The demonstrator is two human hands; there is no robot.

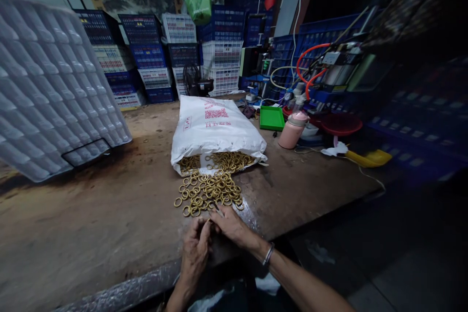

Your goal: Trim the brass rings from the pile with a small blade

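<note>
Both my hands meet at the near edge of a worn brown table (109, 214). My left hand (195, 253) has its fingers curled and pinched together near its fingertips. My right hand (230, 226), with a bracelet at the wrist, rests flat-ish with its fingers reaching the nearest rings of a pile of brass rings (208, 190). What the left fingers pinch is too small to make out. The rings spill from the open mouth of a white sack (215, 129) lying just beyond the pile.
A large grey moulded tray (51, 87) leans at the left. Stacked blue and white crates (183, 53) line the back. A green tray (271, 118), pink bottle (292, 129), red bowl (341, 124), yellow scoop (369, 158) and a machine with orange hoses (329, 68) stand at the right.
</note>
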